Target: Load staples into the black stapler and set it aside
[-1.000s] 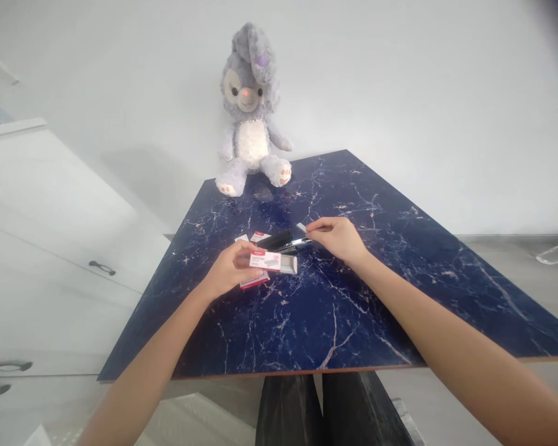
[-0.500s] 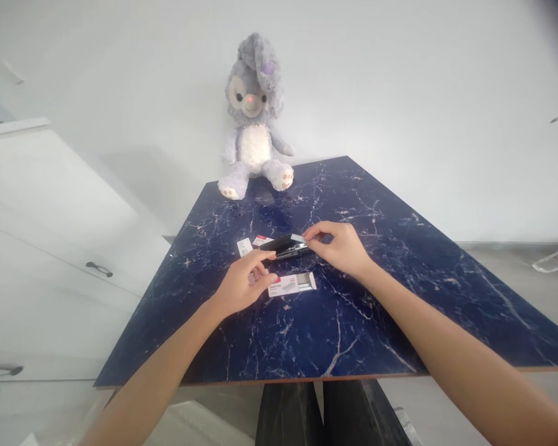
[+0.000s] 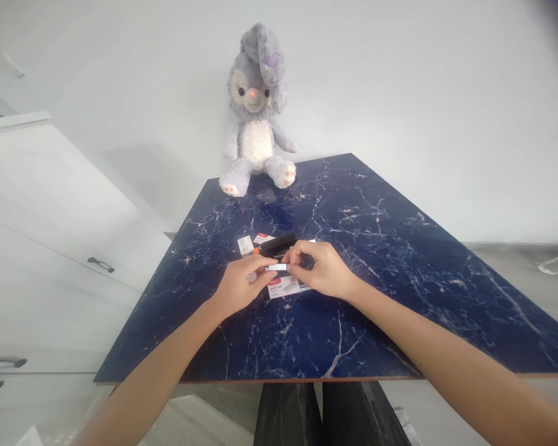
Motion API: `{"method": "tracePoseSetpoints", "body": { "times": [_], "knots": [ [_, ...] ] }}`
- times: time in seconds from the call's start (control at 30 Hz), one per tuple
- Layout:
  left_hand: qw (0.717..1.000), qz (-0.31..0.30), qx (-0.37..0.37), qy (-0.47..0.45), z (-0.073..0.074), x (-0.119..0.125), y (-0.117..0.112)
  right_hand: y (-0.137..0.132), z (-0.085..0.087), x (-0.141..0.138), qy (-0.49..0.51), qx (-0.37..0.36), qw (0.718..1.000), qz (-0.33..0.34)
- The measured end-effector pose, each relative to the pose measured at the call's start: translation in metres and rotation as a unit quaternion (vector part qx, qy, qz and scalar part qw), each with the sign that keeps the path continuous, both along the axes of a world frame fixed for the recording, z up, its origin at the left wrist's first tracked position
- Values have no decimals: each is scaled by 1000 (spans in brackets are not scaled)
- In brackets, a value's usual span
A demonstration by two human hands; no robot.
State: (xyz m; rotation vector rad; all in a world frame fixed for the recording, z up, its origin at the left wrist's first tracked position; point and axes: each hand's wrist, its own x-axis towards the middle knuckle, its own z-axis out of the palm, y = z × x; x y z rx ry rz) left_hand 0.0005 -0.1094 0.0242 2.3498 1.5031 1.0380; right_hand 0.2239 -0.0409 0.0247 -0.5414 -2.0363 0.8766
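A small silvery-white strip of staples (image 3: 278, 267) is pinched at its left end by my left hand (image 3: 242, 282) and at its right end by my right hand (image 3: 323, 267). Just behind it lies a black stapler (image 3: 279, 243) with an orange bit at its left end; my fingers partly cover its front. Below the strip, close to both hands, is a white and red staple box (image 3: 283, 288), its right part hidden by my right hand.
Behind the stapler lie a small white labelled box (image 3: 245, 245) and a red and white packet (image 3: 262, 238). A grey plush rabbit (image 3: 256, 142) sits at the back of the blue marbled table (image 3: 376, 310). White drawers (image 3: 51, 260) stand on the left.
My right hand has come left and nearer from the stapler's right end, bringing the silvery strip. My left fingers have closed on the strip's other end. The view has shifted slightly.
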Motion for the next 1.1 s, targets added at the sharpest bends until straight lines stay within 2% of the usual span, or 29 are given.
{"method": "tracePoseSetpoints", "body": {
  "times": [0.13, 0.23, 0.37, 0.47, 0.57, 0.63, 0.73, 0.83, 1.1],
  "knots": [
    [1000, 17, 23, -7, 1, -1, -1, -2, 4, 3, 13, 17, 1000, -1],
    [999, 27, 22, -17, -1, 1, -2, -1, 3, 2, 9, 75, 997, -2],
    [1000, 8, 0, -30, -3, 3, -1, 2, 1, 0, -33, 146, 989, -11],
    [999, -8, -12, -49, -2, 1, -1, 13, 3, 7, -32, 149, 985, -82],
    [999, -16, -10, -45, 0, -1, -1, 33, 4, 22, -32, 109, 973, -203],
    [999, -16, -7, -34, 1, -3, -1, 48, 1, 33, -74, 78, 964, -242],
    [999, -27, -12, -23, 1, -5, -1, 63, -8, 44, -162, 47, 968, -186],
    [998, -43, -25, -27, 0, -8, 0, 68, -15, 46, -188, 32, 973, -131],
    [995, -33, -58, -73, 1, -12, 2, 68, -19, 41, -219, 68, 965, -129]
  ]
}}
